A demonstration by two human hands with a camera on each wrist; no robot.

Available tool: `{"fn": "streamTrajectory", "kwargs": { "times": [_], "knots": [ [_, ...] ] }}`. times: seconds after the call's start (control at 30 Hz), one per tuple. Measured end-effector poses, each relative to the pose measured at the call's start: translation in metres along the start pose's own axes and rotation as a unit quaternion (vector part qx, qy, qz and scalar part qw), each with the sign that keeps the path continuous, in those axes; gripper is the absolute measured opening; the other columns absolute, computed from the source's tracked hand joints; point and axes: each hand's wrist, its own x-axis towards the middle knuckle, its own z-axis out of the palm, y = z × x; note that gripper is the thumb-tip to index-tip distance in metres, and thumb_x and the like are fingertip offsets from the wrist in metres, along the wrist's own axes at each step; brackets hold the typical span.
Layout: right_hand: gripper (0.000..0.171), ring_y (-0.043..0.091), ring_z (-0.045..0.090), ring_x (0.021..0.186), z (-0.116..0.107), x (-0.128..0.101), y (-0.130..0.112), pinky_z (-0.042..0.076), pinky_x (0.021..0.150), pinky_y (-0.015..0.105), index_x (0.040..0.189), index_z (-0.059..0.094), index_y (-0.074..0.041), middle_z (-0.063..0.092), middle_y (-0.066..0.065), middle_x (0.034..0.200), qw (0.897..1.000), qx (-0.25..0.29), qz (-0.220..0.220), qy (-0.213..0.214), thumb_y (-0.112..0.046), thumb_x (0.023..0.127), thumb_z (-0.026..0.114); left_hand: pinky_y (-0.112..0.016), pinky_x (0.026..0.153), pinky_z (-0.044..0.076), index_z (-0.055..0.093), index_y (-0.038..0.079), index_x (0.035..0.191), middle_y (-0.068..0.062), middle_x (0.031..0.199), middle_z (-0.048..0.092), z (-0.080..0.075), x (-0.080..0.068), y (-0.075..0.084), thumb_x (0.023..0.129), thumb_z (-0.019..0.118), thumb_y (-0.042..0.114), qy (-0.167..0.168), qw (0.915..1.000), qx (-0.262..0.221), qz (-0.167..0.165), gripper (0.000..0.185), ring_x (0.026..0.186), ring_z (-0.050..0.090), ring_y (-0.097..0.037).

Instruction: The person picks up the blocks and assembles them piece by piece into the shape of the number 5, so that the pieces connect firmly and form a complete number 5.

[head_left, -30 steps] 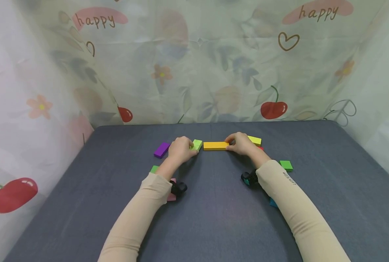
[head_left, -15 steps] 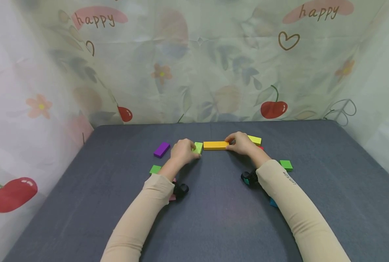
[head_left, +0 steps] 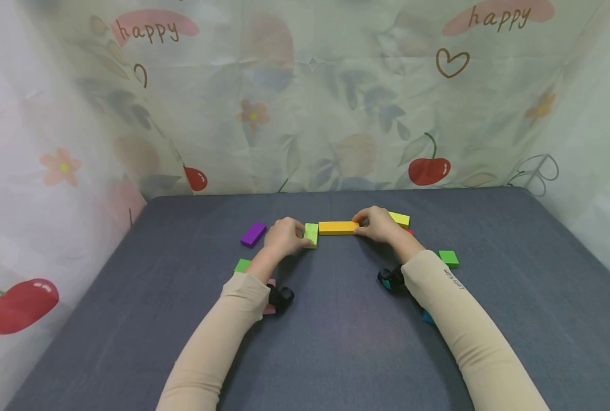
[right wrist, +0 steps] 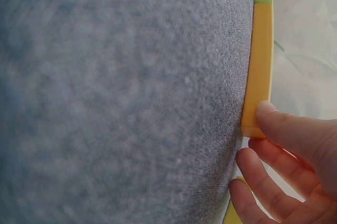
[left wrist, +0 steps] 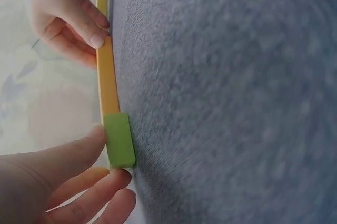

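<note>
A long orange block (head_left: pixel 336 228) lies crosswise near the far side of the dark grey table. My right hand (head_left: pixel 379 226) pinches its right end, thumb on one side and fingertips around the end in the right wrist view. At its left end a light green block (head_left: pixel 311 235) stands square to it, pointing towards me; the two meet in the left wrist view. My left hand (head_left: pixel 286 237) holds this light green block by its left side, thumb and fingertips at its edges. A yellow block (head_left: pixel 399 220) lies just beyond my right hand, with a red block (head_left: pixel 409 232) partly hidden behind it.
A purple block (head_left: pixel 254 234) lies left of my left hand. Green block (head_left: pixel 242 265) and pink block (head_left: pixel 269 309) are partly covered by my left arm. Another green block (head_left: pixel 448 259) and a blue block (head_left: pixel 428 318) lie by my right forearm. A patterned curtain (head_left: pixel 305 142) hangs behind.
My left hand has turned the light green block from a slant to straight, squaring it against the orange block, then drawn slightly left. My right hand and the orange block have stayed put.
</note>
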Motion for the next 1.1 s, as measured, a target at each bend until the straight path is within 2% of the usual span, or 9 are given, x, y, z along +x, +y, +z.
{"fn": "streamTrajectory", "kwargs": {
  "times": [0.23,0.53,0.87,1.1],
  "knots": [
    [0.035,0.033,0.056,0.11,0.0004,-0.0003,-0.0005,0.045,0.095,0.045,0.12,0.061,0.001,0.061,0.02,0.12,1.0,0.004,-0.001,0.0,-0.012,0.088,0.064,-0.027,0.067,0.046,0.066,0.014,0.117,-0.003,0.1,0.069,0.004,0.002,-0.0012,0.081,0.072,0.032,-0.005,1.0,0.0,0.001,0.041,0.083,0.06,-0.015],
    [0.034,0.032,0.058,0.106,0.0003,-0.0006,-0.0013,0.046,0.093,0.044,0.119,0.061,0.001,0.062,0.02,0.119,1.0,0.006,-0.002,0.001,-0.012,0.088,0.063,-0.023,0.057,0.034,0.071,0.014,0.103,-0.001,0.088,0.067,0.0049,0.003,0.0014,0.08,0.073,0.034,0.003,0.9999,0.01,0.007,0.031,0.071,0.051,-0.012],
    [0.034,0.032,0.058,0.105,-0.0005,-0.0018,-0.0012,0.047,0.092,0.043,0.12,0.061,0.001,0.061,0.021,0.12,1.0,0.003,-0.002,-0.002,-0.012,0.088,0.063,-0.023,0.052,0.03,0.067,0.012,0.081,0.002,0.071,0.057,0.0074,0.0049,0.0028,0.081,0.072,0.033,0.008,0.9997,0.017,0.013,0.022,0.062,0.043,-0.011],
    [0.034,0.03,0.06,0.099,-0.0021,-0.0022,-0.0009,0.049,0.088,0.041,0.12,0.06,0.001,0.061,0.02,0.12,1.0,0.002,-0.001,-0.006,-0.012,0.088,0.063,-0.024,0.055,0.031,0.068,0.012,0.083,0.0,0.076,0.06,0.0067,0.0053,0.0037,0.081,0.072,0.034,0.005,0.9996,0.023,0.013,0.022,0.065,0.044,-0.012]
  ]
}}
